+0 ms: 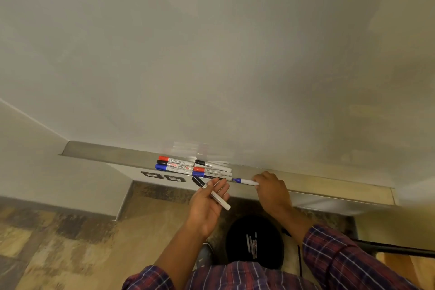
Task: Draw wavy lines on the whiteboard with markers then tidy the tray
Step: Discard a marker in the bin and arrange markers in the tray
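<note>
A blank whiteboard (211, 54) fills the upper view, with a metal tray (329, 186) along its bottom edge. Several capped markers (186, 165) with red, black and blue caps lie bunched on the tray. My left hand (207, 205) is palm up just below the tray and holds a black-capped marker (211, 193) across its fingers. My right hand (270, 188) rests on the tray and grips the white barrel of a blue-capped marker (243, 181), whose cap points left toward the bunch.
Two dark wall sockets (162, 176) sit below the tray's left part. A black round stool or bag (254, 240) stands on the patterned floor (70, 242) under my arms. A dark bar (400, 251) crosses at the lower right.
</note>
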{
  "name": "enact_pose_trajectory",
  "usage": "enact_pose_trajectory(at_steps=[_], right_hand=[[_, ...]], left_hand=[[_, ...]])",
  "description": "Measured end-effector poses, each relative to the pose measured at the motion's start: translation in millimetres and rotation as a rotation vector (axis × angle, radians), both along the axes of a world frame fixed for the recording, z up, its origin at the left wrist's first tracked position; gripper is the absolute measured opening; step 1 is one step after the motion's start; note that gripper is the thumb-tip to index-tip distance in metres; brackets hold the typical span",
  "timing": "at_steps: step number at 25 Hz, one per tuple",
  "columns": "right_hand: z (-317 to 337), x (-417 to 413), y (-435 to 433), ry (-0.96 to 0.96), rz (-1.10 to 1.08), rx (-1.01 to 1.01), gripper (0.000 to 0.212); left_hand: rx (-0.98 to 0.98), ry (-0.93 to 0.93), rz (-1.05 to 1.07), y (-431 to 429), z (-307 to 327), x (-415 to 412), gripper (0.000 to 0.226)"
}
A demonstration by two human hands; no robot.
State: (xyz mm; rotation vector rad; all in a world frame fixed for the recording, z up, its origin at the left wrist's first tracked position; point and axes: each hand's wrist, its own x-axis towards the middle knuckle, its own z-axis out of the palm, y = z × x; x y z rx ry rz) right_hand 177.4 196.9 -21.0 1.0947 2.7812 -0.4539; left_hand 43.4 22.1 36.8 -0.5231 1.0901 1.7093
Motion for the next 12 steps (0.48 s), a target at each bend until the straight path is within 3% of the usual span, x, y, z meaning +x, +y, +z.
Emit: enact_pose_trajectory(at_steps=[6, 12], right_hand=[[-1, 2, 5, 0.015, 0.028, -0.012, 0.028], [29, 4, -7, 0.244, -0.032, -0.115, 0.02]], left_hand=[[0.001, 0.001, 0.008, 8, 6, 9, 0.031], [-0.009, 0.098, -0.084, 21, 9, 17, 0.034]])
